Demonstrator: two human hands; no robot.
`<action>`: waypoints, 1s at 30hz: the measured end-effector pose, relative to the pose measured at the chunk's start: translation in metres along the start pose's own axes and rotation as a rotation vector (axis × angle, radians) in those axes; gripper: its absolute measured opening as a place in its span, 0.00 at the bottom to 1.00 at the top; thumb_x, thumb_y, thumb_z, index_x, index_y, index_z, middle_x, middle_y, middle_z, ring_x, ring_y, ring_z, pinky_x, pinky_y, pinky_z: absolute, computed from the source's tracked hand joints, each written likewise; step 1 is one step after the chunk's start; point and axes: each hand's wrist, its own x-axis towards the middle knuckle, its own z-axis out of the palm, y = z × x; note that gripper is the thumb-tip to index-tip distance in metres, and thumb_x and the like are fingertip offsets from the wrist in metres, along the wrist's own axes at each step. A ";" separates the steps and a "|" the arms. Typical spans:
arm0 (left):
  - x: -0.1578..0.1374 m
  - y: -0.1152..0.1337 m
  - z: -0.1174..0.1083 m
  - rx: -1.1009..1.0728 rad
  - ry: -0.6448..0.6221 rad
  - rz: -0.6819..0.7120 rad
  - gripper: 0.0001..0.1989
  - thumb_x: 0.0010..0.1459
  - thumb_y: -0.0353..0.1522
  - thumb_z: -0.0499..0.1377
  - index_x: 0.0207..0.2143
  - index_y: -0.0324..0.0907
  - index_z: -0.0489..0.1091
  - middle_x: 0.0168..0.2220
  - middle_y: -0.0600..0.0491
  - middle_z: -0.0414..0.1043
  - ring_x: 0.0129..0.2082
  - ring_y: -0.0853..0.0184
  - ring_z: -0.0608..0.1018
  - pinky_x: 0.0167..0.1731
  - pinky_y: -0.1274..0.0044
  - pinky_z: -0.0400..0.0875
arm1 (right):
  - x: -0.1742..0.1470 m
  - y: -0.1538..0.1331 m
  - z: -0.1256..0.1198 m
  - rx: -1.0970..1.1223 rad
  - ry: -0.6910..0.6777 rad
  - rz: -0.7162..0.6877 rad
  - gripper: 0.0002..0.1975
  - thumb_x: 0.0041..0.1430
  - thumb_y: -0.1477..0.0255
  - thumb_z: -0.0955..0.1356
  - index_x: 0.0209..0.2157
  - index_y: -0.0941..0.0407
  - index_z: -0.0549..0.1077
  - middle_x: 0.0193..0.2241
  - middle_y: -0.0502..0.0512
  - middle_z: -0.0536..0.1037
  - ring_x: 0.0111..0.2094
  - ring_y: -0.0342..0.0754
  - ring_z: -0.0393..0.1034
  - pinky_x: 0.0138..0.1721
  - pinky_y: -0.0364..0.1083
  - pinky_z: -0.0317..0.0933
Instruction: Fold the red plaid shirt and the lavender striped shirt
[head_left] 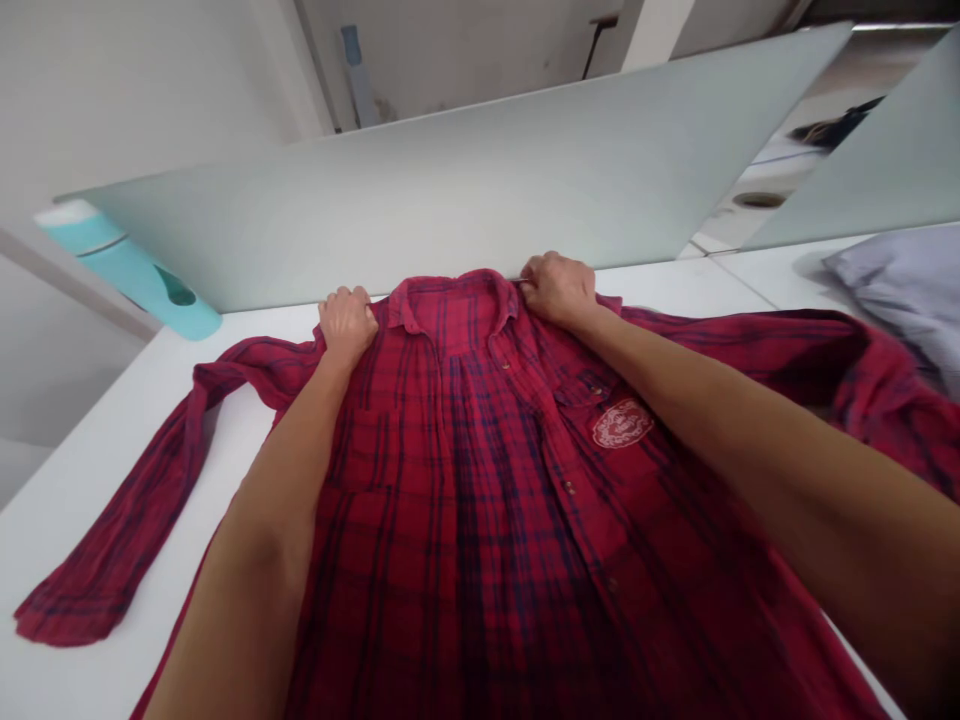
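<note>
A red plaid shirt (390, 540) with dark blue stripes lies front up, unbuttoned, its collar at the far side. My left hand (349, 318) is closed on the shoulder at the left of the collar. At the other shoulder, right beside the collar, my right hand (559, 287) grips the cloth with bent fingers. One sleeve stretches down to the left, and the other runs right and bunches up. A pale round print shows below the chest pocket on the right. My forearms cover parts of both front panels.
The shirt rests on a white table (67, 520). Along its back edge stands a frosted glass partition (450, 210). A turquoise bottle (142, 275) is at the back left corner. Grey fabric (900, 290) lies at the right, near the bunched sleeve.
</note>
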 end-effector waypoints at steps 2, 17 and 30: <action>-0.001 0.002 -0.003 -0.018 -0.008 -0.012 0.21 0.66 0.29 0.47 0.56 0.41 0.72 0.57 0.37 0.74 0.58 0.46 0.75 0.57 0.60 0.65 | 0.002 0.003 -0.008 0.005 -0.048 0.083 0.17 0.68 0.66 0.66 0.52 0.56 0.81 0.50 0.65 0.80 0.51 0.63 0.74 0.51 0.55 0.66; -0.001 -0.006 -0.009 0.022 -0.068 0.141 0.20 0.66 0.30 0.51 0.57 0.43 0.71 0.57 0.38 0.73 0.60 0.47 0.72 0.60 0.57 0.62 | 0.002 0.044 -0.001 0.289 -0.034 0.122 0.20 0.61 0.73 0.69 0.54 0.58 0.79 0.50 0.63 0.82 0.48 0.57 0.74 0.48 0.52 0.65; -0.145 0.017 -0.070 -0.032 -0.026 0.428 0.09 0.70 0.39 0.57 0.45 0.44 0.72 0.44 0.46 0.78 0.48 0.54 0.78 0.52 0.64 0.67 | -0.109 0.086 -0.065 0.132 0.055 -0.011 0.25 0.66 0.68 0.68 0.60 0.64 0.77 0.55 0.73 0.77 0.52 0.59 0.72 0.55 0.54 0.64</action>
